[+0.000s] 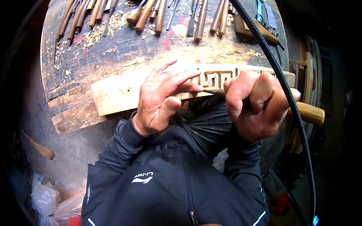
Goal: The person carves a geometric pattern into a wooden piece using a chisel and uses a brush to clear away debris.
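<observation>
My right hand [258, 100] is wrapped round a carving chisel. The wooden handle [311, 113] sticks out past the hand on the right, and the dark blade [213, 91] points left to the near edge of a pale wooden board [113, 94]. Cut-out slots and openings [218, 77] show in the board's right half. Over its middle lies my left hand [160, 96], fingers extended and thumb apart. Its fingertips are close to the blade tip; whether they touch it I cannot tell. Bright glare hides part of the board beside the left hand.
Several wooden-handled chisels [147, 15] line the far side of the worn workbench [151, 51] among wood shavings [98, 35]. A wooden mallet-like piece [260, 28] lies far right. A black cable [277, 67] crosses the view. Plastic bags [56, 197] sit at lower left.
</observation>
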### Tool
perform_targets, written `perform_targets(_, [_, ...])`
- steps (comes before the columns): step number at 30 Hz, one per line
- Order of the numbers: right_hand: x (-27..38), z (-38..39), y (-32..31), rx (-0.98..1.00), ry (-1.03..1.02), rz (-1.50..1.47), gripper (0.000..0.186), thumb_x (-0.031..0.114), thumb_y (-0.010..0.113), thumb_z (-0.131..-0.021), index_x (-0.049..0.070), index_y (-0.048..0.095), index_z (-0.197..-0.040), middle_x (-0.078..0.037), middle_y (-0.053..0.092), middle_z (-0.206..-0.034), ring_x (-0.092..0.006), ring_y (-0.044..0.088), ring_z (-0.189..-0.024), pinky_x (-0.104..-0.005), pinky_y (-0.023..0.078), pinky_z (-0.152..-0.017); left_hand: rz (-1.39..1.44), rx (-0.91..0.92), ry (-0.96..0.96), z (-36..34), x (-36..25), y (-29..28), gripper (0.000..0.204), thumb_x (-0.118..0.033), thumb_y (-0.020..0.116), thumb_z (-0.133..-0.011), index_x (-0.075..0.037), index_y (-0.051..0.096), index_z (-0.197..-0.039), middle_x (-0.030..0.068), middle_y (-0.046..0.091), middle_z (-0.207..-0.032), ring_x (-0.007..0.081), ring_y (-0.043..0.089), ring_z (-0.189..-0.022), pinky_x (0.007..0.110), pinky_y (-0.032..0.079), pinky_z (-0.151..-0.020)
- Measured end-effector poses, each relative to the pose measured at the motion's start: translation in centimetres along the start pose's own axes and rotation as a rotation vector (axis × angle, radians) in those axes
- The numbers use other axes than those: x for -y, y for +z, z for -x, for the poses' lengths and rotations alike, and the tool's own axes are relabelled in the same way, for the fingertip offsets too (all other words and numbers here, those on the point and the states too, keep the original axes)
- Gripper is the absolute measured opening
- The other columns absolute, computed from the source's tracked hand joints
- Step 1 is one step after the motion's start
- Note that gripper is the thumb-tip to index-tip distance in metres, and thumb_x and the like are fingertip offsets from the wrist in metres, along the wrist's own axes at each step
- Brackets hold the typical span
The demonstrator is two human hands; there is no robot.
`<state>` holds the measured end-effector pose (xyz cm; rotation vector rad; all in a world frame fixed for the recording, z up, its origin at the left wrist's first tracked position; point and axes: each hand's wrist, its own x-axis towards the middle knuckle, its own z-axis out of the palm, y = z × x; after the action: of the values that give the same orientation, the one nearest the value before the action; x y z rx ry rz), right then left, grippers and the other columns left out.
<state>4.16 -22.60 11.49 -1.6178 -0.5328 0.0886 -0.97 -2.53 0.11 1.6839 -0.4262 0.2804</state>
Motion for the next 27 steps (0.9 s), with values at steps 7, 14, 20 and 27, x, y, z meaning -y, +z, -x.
perform_targets(7, [0.9, -0.5, 0.1, 0.075, 0.063, 0.082, 0.065, 0.064, 0.033, -0.12, 0.015, 0.037, -0.077, -0.004, 0.05, -0.059, -0.0153, 0.048, -0.051, -0.0345, 0.051, -0.065, 0.022, -0.013, -0.009, 0.1, 0.1, -0.1, 0.082, -0.068, 0.039, -0.115, 0.001, 0.067, -0.149, 0.0092, 0.087, -0.105, 0.0284, 0.08, -0.114, 0.061, 0.036, -0.129])
perform_targets(14, [1.7, -0.9, 0.8, 0.107, 0.098, 0.12, 0.064, 0.061, 0.037, -0.12, 0.015, 0.036, -0.077, -0.004, 0.048, -0.059, -0.015, 0.047, -0.051, -0.0341, 0.048, -0.065, 0.075, -0.034, -0.05, 0.2, -0.3, 0.0, 0.08, -0.067, 0.042, -0.115, 0.002, 0.066, -0.149, 0.0089, 0.087, -0.102, 0.027, 0.081, -0.116, 0.061, 0.034, -0.13])
perform_targets(20, [2.2, -0.5, 1.8, 0.061, 0.118, 0.154, 0.066, 0.064, 0.034, -0.119, 0.014, 0.039, -0.076, -0.007, 0.053, -0.059, -0.0145, 0.044, -0.05, -0.0329, 0.045, -0.063, 0.156, -0.064, -0.092, 0.7, 0.0, 0.4, 0.078, -0.065, 0.043, -0.116, 0.002, 0.065, -0.149, 0.0085, 0.087, -0.102, 0.0242, 0.082, -0.113, 0.06, 0.034, -0.13])
perform_targets(27, [1.3, 0.5, 2.2, -0.044, 0.04, 0.039, 0.07, 0.06, 0.044, -0.118, 0.011, 0.042, -0.07, -0.01, 0.059, -0.06, -0.016, 0.049, -0.048, -0.0312, 0.043, -0.052, 0.175, -0.095, -0.095, 0.6, -0.1, 0.7, 0.081, -0.069, 0.043, -0.114, 0.0, 0.068, -0.146, 0.006, 0.087, -0.098, 0.0245, 0.084, -0.107, 0.059, 0.036, -0.129])
